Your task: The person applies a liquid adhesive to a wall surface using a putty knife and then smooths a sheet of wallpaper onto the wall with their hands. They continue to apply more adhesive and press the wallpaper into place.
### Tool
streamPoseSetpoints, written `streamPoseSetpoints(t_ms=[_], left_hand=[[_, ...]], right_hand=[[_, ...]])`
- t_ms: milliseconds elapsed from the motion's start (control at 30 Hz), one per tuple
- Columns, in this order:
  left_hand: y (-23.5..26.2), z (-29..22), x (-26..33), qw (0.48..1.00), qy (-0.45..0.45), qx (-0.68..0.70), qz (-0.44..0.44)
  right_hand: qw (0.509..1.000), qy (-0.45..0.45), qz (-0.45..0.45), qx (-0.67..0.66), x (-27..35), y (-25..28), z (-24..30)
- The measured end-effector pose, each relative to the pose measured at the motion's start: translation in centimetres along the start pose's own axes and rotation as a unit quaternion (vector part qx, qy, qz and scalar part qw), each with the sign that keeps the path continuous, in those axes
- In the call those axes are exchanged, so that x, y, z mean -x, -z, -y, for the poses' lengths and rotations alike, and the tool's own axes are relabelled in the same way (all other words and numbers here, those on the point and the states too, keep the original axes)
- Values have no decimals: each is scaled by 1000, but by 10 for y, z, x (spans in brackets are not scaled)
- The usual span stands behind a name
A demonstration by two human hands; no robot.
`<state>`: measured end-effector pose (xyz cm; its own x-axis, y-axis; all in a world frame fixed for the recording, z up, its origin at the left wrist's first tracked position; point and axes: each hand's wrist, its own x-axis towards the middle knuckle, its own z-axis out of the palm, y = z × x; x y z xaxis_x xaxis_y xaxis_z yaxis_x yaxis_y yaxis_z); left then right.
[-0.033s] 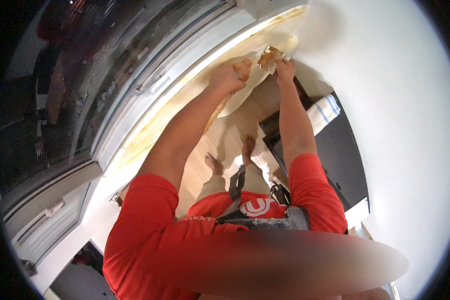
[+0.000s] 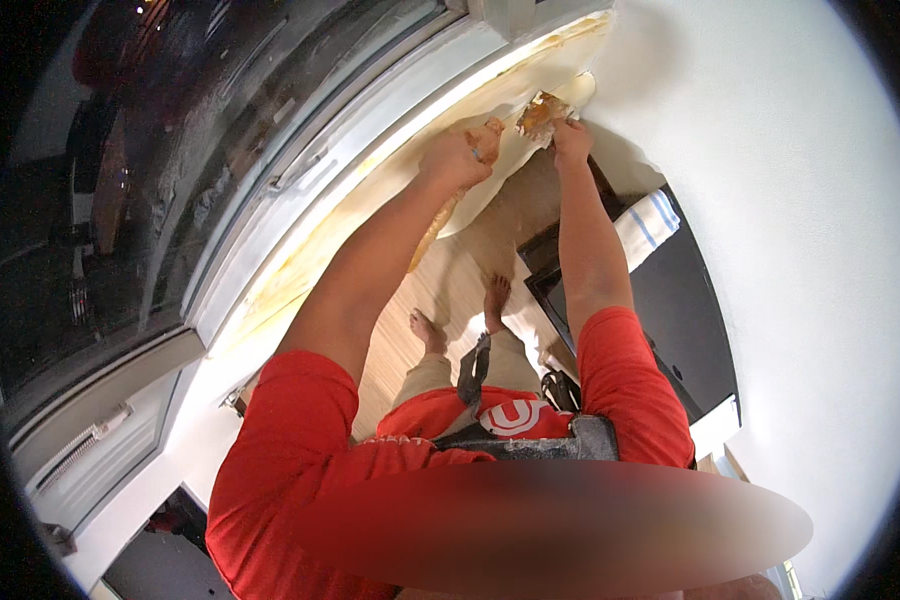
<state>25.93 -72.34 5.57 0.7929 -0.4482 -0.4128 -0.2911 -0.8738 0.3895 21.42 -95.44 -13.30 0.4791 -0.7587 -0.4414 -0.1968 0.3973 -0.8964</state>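
My right hand (image 2: 572, 142) is closed on the near edge of a flat, squarish plate (image 2: 542, 117). Its face is brown and shiny, with pale ragged edges, and it is held over the far end of the cream window sill (image 2: 505, 160). To the left, my left hand (image 2: 455, 160) is closed above the same sill, fingers curled and knuckles up. A small blue bit shows at its fingers; whatever they grip is mostly hidden. Yellow-brown patches (image 2: 280, 283) stain the sill along the window. A rough brown edge (image 2: 433, 235) runs below my left forearm.
A dark window (image 2: 170, 180) in a white frame fills the left. On the right rises a white wall (image 2: 820, 250). Below the sill are a wooden floor (image 2: 400, 340), my bare feet and a black cabinet (image 2: 675, 300) with a blue-striped white cloth (image 2: 648, 225) on it.
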Motion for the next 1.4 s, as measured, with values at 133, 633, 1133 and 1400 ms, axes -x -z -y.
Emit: streamPoseSetpoints(t_ms=[133,633,1133,1400], left_hand=[[-15,-15,-22,999,31,-14,12],[-12,-67,-78,988,-40,-137,52],[-21,-151,-141,977,-45,-192,79],[-36,-124,-151,983,-65,-156,70]], right_hand=[[997,45,-53,19,-20,5,17],[988,5,-104,112,-34,31,-42],[988,-25,-141,53,-23,44,-6],[980,-30,-171,92,-35,57,-5]])
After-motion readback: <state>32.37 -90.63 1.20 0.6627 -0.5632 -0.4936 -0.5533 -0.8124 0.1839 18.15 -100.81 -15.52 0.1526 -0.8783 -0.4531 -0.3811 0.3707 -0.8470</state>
